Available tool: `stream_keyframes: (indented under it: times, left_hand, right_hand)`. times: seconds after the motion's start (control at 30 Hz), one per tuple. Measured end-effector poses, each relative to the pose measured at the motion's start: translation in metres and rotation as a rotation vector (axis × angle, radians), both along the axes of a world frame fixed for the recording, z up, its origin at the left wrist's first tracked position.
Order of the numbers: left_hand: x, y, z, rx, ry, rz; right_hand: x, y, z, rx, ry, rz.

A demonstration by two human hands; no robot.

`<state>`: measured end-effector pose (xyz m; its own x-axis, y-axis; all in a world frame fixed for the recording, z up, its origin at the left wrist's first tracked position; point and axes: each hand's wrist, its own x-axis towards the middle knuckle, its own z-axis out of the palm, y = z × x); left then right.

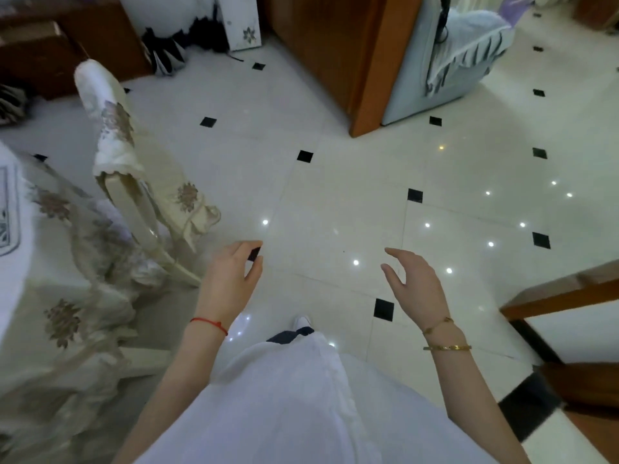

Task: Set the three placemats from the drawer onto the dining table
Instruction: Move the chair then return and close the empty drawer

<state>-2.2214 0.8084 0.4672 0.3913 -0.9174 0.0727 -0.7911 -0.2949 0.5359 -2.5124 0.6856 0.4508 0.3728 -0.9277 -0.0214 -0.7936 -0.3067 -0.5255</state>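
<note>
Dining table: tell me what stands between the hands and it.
Both the left hand and right hand are empty over open floor. A covered chair stands against the dining table beside the left hand. No placemat or drawer is clearly visible.

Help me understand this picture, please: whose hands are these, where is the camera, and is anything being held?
There is no machine here. A person wears one wide-angle camera on the head, so you look down over their white clothes at the tiled floor. The left hand, above a red string bracelet, and the right hand, above gold bangles, are both open and hold nothing. At the left edge is the table under a flowered cloth, with what may be a placemat on it, and a covered chair beside it. No drawer is clearly visible.
</note>
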Motion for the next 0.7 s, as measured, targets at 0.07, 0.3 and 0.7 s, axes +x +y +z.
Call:
stream_keyframes:
  times: [0.07,0.3,0.7]
  left_hand:
    - [0.023,-0.041,0.008,-0.011,-0.019,0.013]
    - [0.092,-0.156,0.002,0.010,-0.020,0.060]
    - [0.193,-0.388,-0.012,0.008,-0.054,0.202]
  right_hand:
    - [0.025,-0.048,0.005,-0.021,-0.012,0.022]
    - [0.084,-0.171,0.002,0.012,0.000,0.066]
    - [0.208,-0.453,-0.013,0.014,0.005,0.211]
